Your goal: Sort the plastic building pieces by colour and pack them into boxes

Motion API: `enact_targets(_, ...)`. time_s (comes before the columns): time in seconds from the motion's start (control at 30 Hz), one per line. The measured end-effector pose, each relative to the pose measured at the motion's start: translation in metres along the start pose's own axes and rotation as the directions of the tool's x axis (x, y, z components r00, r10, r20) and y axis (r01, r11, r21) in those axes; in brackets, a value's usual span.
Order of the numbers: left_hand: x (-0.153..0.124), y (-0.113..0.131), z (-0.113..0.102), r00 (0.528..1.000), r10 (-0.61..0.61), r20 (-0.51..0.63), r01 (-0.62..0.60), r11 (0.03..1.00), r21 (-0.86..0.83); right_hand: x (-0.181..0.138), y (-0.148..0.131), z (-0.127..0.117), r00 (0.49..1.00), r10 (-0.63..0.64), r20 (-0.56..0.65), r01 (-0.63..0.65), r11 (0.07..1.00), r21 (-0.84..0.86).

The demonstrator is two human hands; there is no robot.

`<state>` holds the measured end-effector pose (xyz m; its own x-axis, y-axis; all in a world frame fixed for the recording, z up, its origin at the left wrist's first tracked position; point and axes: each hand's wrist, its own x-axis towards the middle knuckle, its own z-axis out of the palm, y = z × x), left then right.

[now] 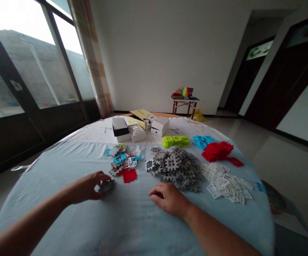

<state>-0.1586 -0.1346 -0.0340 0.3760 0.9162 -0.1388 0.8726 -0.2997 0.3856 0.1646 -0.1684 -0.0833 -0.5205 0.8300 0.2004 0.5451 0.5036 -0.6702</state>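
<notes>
Our left hand (97,185) pinches the dark grey piece (107,187), which we judge light, stiff, best held by opposite edges; whether our curled right hand (168,199) grips anything, we cannot tell.

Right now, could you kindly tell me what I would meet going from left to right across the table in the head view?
Left hand, dark gray piece, red piece, right hand, white pile.

We are counting two bare hands (169,199), five plastic piles (172,163) (grey, lime, blue, red, white), one multicoloured pile (127,163).
</notes>
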Motion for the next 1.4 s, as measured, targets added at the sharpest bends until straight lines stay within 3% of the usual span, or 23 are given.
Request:
enact_targets(0.1, -0.001, 0.009, -0.001, 0.999, 0.049, -0.003, -0.049, 0.997, -0.053, 0.0, -0.001, -0.001, 1.0, 0.018, 0.007, -0.018, 1.0, 0.004)
enact_targets(0.23, 0.006, 0.042, -0.002, 0.995, 0.093, -0.03, -0.096, 0.979, -0.177, 0.0, -0.003, -0.003, 0.999, 0.018, 0.028, -0.018, 1.0, -0.005)
enact_targets(0.43, 0.046, 0.095, 0.009, 0.985, 0.158, -0.075, -0.17, 0.962, -0.214, 0.002, -0.001, -0.003, 0.999, 0.021, 0.046, -0.02, 1.0, -0.018)
enact_targets(0.63, 0.095, 0.147, 0.019, 0.927, 0.184, -0.326, -0.3, 0.886, -0.354, 0.002, 0.0, -0.001, 0.999, 0.029, 0.031, -0.026, 0.997, -0.076)
enact_targets(0.73, 0.109, 0.16, 0.022, 0.889, 0.184, -0.418, -0.358, 0.849, -0.388, 0.001, 0.0, -0.002, 0.999, 0.018, 0.026, -0.016, 0.998, -0.064)
enact_targets(0.83, 0.112, 0.15, 0.022, 0.846, 0.138, -0.516, -0.357, 0.864, -0.355, 0.001, 0.0, -0.002, 0.999, 0.02, 0.028, -0.019, 0.998, -0.054)
enact_targets(0.97, 0.106, 0.105, 0.016, 0.786, -0.105, -0.61, -0.194, 0.894, -0.404, 0.001, 0.0, -0.003, 0.998, 0.023, 0.053, -0.022, 1.0, -0.009)
enact_targets(1.03, 0.101, 0.076, 0.012, 0.754, -0.225, -0.617, -0.11, 0.883, -0.456, 0.001, 0.0, -0.004, 0.999, 0.006, 0.054, -0.006, 1.0, 0.015)
enact_targets(1.2, 0.084, 0.015, 0.011, 0.668, -0.389, -0.634, -0.017, 0.844, -0.537, 0.0, -0.001, -0.003, 1.0, -0.012, 0.02, 0.011, 0.999, 0.032)
enact_targets(1.3, 0.076, -0.006, 0.017, 0.615, -0.447, -0.65, 0.012, 0.829, -0.558, 0.0, -0.003, 0.0, 1.0, 0.016, 0.024, -0.016, 1.0, 0.0)
enact_targets(1.4, 0.071, -0.016, 0.023, 0.599, -0.485, -0.637, 0.05, 0.817, -0.575, 0.005, -0.009, 0.003, 1.0, 0.001, 0.011, 0.0, 0.999, -0.04)
